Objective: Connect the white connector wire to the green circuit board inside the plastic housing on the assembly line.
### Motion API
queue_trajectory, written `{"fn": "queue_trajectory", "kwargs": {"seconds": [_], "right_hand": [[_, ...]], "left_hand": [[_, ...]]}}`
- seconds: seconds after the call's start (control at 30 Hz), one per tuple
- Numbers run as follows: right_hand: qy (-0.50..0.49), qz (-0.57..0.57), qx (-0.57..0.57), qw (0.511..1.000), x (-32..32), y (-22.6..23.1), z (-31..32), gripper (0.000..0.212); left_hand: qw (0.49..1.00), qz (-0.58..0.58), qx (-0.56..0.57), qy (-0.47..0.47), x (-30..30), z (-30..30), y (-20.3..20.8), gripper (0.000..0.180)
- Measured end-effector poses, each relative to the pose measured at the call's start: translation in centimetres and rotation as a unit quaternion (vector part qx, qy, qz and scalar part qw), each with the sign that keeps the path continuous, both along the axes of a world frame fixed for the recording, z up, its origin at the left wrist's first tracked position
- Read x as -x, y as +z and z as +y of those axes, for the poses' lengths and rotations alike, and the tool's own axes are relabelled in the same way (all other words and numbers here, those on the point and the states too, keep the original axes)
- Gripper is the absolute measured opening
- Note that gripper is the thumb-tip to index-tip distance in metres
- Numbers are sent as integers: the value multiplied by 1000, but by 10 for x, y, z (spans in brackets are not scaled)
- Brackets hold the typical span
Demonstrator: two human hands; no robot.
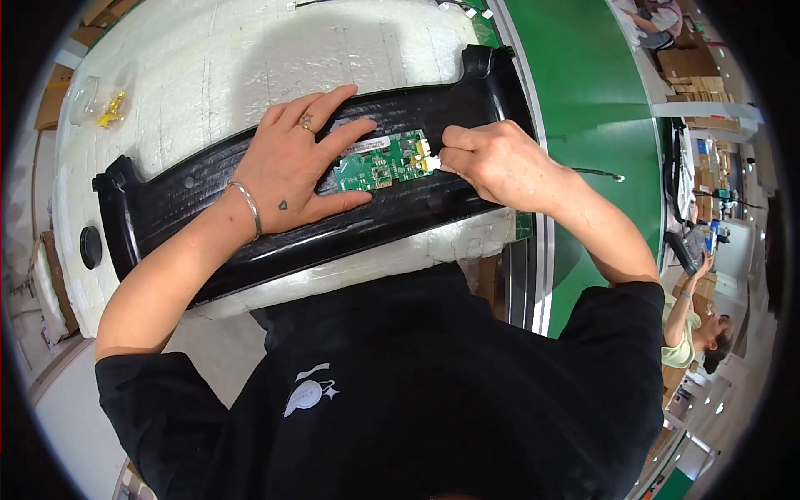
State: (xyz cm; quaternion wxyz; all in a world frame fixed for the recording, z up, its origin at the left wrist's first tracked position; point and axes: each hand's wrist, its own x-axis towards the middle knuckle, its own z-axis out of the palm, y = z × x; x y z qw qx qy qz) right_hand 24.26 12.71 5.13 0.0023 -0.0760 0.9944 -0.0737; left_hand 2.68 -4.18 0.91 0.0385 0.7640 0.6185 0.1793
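A green circuit board (pixel 383 171) with a white label lies on a long, curved black plastic panel (pixel 192 217). My left hand (pixel 287 162) is open over the panel, thumb and fingers spread around the board's left end, steadying or touching its edges. At the board's right end, my right hand (pixel 504 167) is closed in a pinch on a small white cable connector (pixel 432 163), which meets the board's edge. A dark cable (pixel 596 173) comes out beyond my right wrist, its far tip over the green surface. The fingertips partly hide the connector.
White padding (pixel 333 58) covers the worktable under the panel. On the left are a clear jar (pixel 86 100) with yellow pieces by it and a black round disc (pixel 91 247). A metal rail borders the green surface (pixel 592 108) at right; another person (pixel 687 325) is beyond.
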Motion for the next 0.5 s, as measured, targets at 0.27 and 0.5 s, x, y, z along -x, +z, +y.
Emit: {"fn": "queue_trajectory", "kwargs": {"seconds": [0.27,0.5], "right_hand": [[27,17,-5,999,0,13,1,7],[31,83,135,987,-4,22,-32,26]], "left_hand": [[1000,6,12,-17,-3,5,16,68],[997,-7,77,-23,-3,-3,23,75]]}}
